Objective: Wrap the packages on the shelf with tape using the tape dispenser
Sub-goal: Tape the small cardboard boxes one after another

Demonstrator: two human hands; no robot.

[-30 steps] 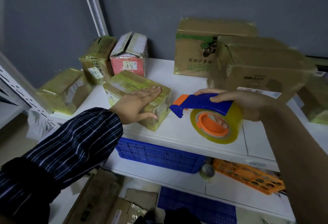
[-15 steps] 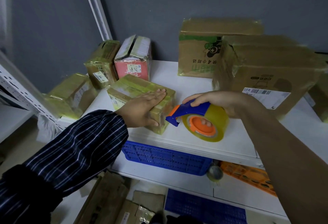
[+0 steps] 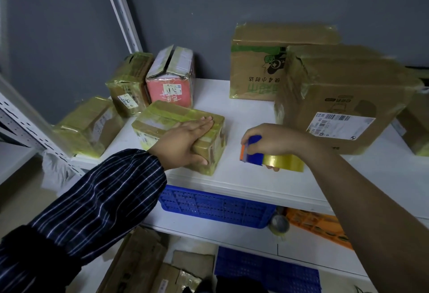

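Our left hand (image 3: 185, 142) presses flat on the small package (image 3: 162, 116) at the shelf (image 3: 246, 116) front; our right hand (image 3: 276, 140) grips the tape dispenser (image 3: 254, 154) just beside it. Most boxes (image 3: 343, 88) look taped already; this one seems mid-wrap.

A bare strip of shelf (image 3: 246, 111) runs between the package (image 3: 162, 116) and the big box (image 3: 343, 97). Small boxes (image 3: 130, 79) block the left rear.
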